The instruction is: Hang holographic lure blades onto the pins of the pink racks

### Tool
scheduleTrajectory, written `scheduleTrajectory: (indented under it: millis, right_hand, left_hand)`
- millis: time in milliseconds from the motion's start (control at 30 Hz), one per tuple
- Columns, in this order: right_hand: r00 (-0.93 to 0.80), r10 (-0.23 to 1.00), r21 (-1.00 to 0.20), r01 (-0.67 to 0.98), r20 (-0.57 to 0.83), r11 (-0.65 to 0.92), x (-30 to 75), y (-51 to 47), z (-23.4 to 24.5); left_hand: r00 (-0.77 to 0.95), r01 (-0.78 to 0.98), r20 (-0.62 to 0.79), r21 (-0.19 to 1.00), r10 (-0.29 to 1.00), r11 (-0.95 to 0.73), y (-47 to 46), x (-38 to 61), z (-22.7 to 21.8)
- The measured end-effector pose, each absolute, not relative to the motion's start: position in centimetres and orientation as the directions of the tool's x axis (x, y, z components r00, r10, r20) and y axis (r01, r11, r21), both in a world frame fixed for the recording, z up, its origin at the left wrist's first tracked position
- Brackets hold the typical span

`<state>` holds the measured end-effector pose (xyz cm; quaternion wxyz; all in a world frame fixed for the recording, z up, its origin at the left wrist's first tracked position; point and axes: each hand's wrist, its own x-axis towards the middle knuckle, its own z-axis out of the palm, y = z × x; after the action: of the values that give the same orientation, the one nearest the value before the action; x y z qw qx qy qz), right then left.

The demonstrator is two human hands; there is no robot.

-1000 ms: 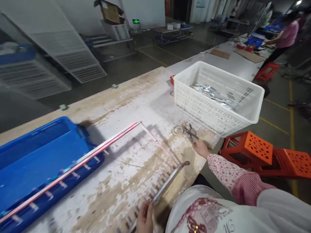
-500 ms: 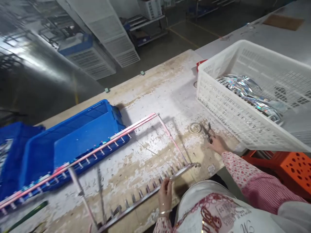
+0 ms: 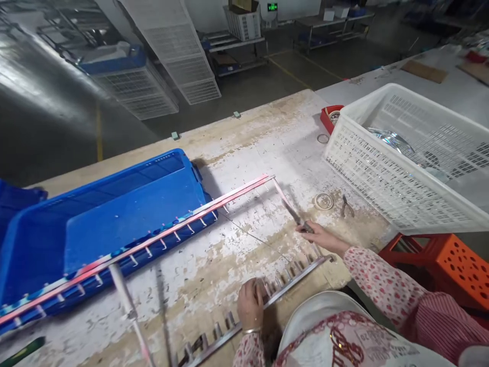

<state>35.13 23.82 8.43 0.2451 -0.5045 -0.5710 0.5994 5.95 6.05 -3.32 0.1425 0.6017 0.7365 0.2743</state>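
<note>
My right hand [image 3: 314, 235] is closed around a dark, narrow hand tool [image 3: 294, 214]; its exact kind is unclear. The tool points up and left, near the end bar of a long rack. My left hand [image 3: 251, 302] has its fingers curled at the rack's near metal rail [image 3: 292, 283], among a row of short upright pegs. Whether the fingertips pinch a peg is hidden. The rack's far rail [image 3: 183, 224] is pink and white with small hooks beneath. A pair of pliers [image 3: 347, 206] lies by a pale ring [image 3: 324, 201].
A blue tray [image 3: 130, 204] stands behind the rack. At right is a white perforated basket [image 3: 362, 168] holding shiny clear pieces [image 3: 391, 138]. A red box [image 3: 327, 118] is beside it, and an orange stool or crate [image 3: 458, 270] stands below.
My right hand has picked up the dark tool from beside the pliers and brought it left to the rack. My left hand has moved slightly along the rail. The camera view has shifted.
</note>
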Motion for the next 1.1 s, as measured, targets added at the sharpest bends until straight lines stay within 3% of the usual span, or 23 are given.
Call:
scheduleTrajectory:
  millis: [100,200,333,433,600,700,800,867,933,1000,1067,1100]
  right_hand:
    - [-0.410,0.881,-0.839,0.544,-0.236,0.028,29.6,25.5,7.7]
    - [-0.368,0.900,-0.625,0.766,-0.233,0.152,25.9,27.0,6.9]
    - [-0.336,0.928,-0.368,0.893,-0.162,0.259,23.3,28.3,6.9]
    - [-0.327,0.933,-0.259,0.924,-0.149,0.282,22.3,28.5,7.7]
    - [-0.315,0.932,-0.226,0.935,-0.180,0.272,21.3,28.3,8.8]
    - [-0.293,0.930,-0.355,0.913,-0.222,0.203,21.1,28.4,8.2]
    - [-0.283,0.899,-0.709,0.704,-0.334,-0.042,20.7,28.2,6.7]
    - [-0.318,0.828,-0.871,0.340,-0.462,-0.355,20.2,27.5,5.8]
    - [-0.423,0.735,-0.783,-0.088,-0.530,-0.615,19.8,26.2,5.3]
    - [-0.549,0.661,-0.586,-0.339,-0.512,-0.736,19.5,24.4,5.2]
    - [-0.645,0.594,-0.494,-0.361,-0.481,-0.791,19.5,22.7,5.4]
    - [-0.665,0.571,-0.517,-0.311,-0.482,-0.798,19.5,22.2,5.5]
  left_hand:
    - [-0.127,0.875,0.095,0.479,0.987,0.067,5.8,5.6,-3.7]
    - [-0.093,0.902,0.049,0.428,0.994,0.064,5.6,5.6,-3.6]
    - [-0.092,0.894,0.048,0.444,0.995,0.061,5.5,5.4,-3.7]
    - [-0.091,0.894,0.048,0.443,0.995,0.060,5.3,5.2,-3.9]
    - [-0.086,0.890,0.061,0.454,0.994,0.049,5.4,5.0,-3.9]
    - [-0.091,0.885,0.066,0.464,0.994,0.050,5.5,5.0,-3.7]
    - [-0.104,0.879,0.074,0.473,0.992,0.057,5.6,5.1,-3.6]
    - [-0.106,0.881,0.084,0.470,0.991,0.055,5.5,5.2,-3.6]
    - [-0.104,0.888,0.100,0.457,0.990,0.047,5.5,5.3,-3.8]
    - [-0.100,0.897,0.108,0.440,0.989,0.043,5.4,5.3,-4.0]
    - [-0.092,0.905,0.109,0.424,0.990,0.038,5.4,5.4,-4.1]
    - [-0.089,0.908,0.109,0.417,0.990,0.036,5.4,5.4,-4.2]
